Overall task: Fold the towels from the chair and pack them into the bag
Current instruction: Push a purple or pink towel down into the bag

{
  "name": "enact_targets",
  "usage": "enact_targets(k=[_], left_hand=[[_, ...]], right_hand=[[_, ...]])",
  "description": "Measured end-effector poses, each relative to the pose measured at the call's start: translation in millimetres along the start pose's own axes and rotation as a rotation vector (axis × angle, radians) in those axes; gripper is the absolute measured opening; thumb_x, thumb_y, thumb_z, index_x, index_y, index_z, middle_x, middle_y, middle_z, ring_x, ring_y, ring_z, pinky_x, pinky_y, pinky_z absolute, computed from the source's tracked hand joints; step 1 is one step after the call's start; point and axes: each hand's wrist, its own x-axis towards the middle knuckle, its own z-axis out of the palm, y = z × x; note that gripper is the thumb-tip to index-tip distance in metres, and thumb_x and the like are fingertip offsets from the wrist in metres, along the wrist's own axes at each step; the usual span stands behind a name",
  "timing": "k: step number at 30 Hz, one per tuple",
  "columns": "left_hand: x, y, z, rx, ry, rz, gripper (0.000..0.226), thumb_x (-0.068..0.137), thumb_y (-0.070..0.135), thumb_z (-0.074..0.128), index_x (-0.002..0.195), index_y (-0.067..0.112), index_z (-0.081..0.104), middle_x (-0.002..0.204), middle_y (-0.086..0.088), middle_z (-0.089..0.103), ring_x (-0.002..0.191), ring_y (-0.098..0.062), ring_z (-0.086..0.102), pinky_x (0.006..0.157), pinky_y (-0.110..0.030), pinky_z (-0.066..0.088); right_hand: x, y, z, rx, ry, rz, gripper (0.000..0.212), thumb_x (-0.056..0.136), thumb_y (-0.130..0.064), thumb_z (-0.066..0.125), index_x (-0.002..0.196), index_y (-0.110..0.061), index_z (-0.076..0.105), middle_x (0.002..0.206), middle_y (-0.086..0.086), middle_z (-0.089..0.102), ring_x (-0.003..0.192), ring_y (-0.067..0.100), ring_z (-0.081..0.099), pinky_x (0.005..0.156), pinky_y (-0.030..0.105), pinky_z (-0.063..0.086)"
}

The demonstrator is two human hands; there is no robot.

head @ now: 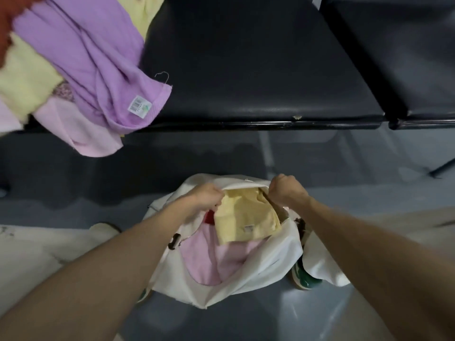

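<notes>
Sitting folded, pale yellow towel (246,215), white bag (270,264)

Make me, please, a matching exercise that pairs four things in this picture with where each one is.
Things:
1 purple towel
2 yellow towel
3 bag
4 sneaker

Places:
A open on the floor
B on the chair, at its left end
C at the bag's right side, partly hidden by it
D in the bag's mouth, on the pink towel

Pairs: 1-B; 2-D; 3-A; 4-C
</notes>
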Motion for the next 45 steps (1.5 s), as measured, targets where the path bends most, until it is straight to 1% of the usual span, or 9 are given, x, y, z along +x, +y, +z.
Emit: enact_targets(k=[4,11,16,19,23,30,37,42,45], left_hand=[[-42.1,38.0,-36.6,-0.052,0.081,0.177,0.027,0.097,0.009,0.04,0.107,0.011,0.065,0.099,-0.006,0.07,0.08,-0.016,0.067,0.07,-0.026,0.051],[-115.2,73.3,-107.2,-0.013,0.224,0.409,0.029,0.096,0.005,0.04,0.109,0.017,0.064,0.1,-0.002,0.07,0.089,-0.015,0.069,0.082,-0.027,0.053],[-142.4,69.6,-167.7,-0.014,0.365,0.477,0.023,0.094,0.006,0.049,0.103,0.018,0.066,0.099,-0.003,0.07,0.088,-0.014,0.068,0.081,-0.027,0.053],[-151.1,46.5,-201.6,0.021,0.513,0.514,0.027,0.092,0.004,0.049,0.106,0.018,0.068,0.094,0.0,0.071,0.091,-0.014,0.067,0.082,-0.029,0.055],[-151.9,16.5,-240.2,0.376,0.73,0.56,0.028,0.092,0.009,0.05,0.112,0.022,0.065,0.098,0.005,0.066,0.088,-0.013,0.061,0.08,-0.033,0.051],[-149.3,0.2,-264.3,0.31,0.899,0.373,0.03,0.086,0.012,0.052,0.114,0.013,0.064,0.108,-0.007,0.066,0.104,-0.025,0.059,0.083,-0.03,0.045],[-146.9,-16.6,-285.7,0.048,1.039,0.245,0.027,0.089,0.007,0.047,0.104,0.015,0.067,0.113,-0.009,0.064,0.105,-0.027,0.058,0.083,-0.03,0.043],[-148.3,-3.4,-275.3,0.051,1.019,0.302,0.027,0.087,0.008,0.049,0.101,0.018,0.069,0.108,-0.008,0.067,0.102,-0.027,0.06,0.086,-0.033,0.047],[-144.5,14.2,-269.5,0.01,1.008,0.306,0.026,0.087,0.011,0.049,0.104,0.019,0.067,0.105,-0.004,0.066,0.098,-0.023,0.06,0.081,-0.028,0.045]], right_hand=[[-19.8,-18.1,-50.1,-0.032,-0.015,-0.097,0.027,0.092,-0.007,0.042,0.088,0.0,0.067,0.086,0.008,0.068,0.076,0.023,0.068,0.064,0.027,0.054],[-63.3,-81.5,-127.4,0.371,0.115,-0.348,0.019,0.09,-0.007,0.054,0.102,-0.011,0.068,0.074,0.004,0.068,0.057,0.009,0.065,0.055,0.021,0.057],[-77.0,-141.3,-152.8,0.449,0.163,-0.527,0.018,0.092,-0.008,0.056,0.106,-0.012,0.066,0.094,0.008,0.071,0.075,0.016,0.071,0.065,0.028,0.061],[-72.3,-177.4,-152.8,0.539,0.181,-0.592,0.036,0.093,-0.009,0.056,0.128,-0.012,0.053,0.101,0.006,0.069,0.079,0.015,0.069,0.064,0.027,0.061],[-55.1,-221.8,-142.6,0.729,0.199,-0.662,0.057,0.092,-0.009,0.056,0.144,-0.015,0.033,0.098,0.002,0.067,0.084,0.015,0.068,0.065,0.027,0.059],[-23.2,-287.5,-129.8,0.501,0.316,-0.728,0.041,0.089,-0.027,0.067,0.127,-0.014,0.056,0.118,0.002,0.059,0.098,0.014,0.056,0.078,0.023,0.04],[-13.8,-295.0,-116.5,0.425,0.342,-0.568,0.073,0.087,-0.025,0.068,0.144,-0.012,0.026,0.136,0.011,0.035,0.113,0.031,0.052,0.089,0.035,0.044],[-10.2,-286.5,-126.8,0.326,0.346,-0.565,0.017,0.092,-0.009,0.05,0.107,-0.008,0.057,0.106,0.009,0.06,0.089,0.025,0.057,0.075,0.034,0.047],[-15.0,-278.5,-133.5,0.455,0.333,-0.56,0.016,0.091,-0.006,0.045,0.099,-0.01,0.058,0.092,0.005,0.058,0.082,0.024,0.056,0.068,0.029,0.042]])
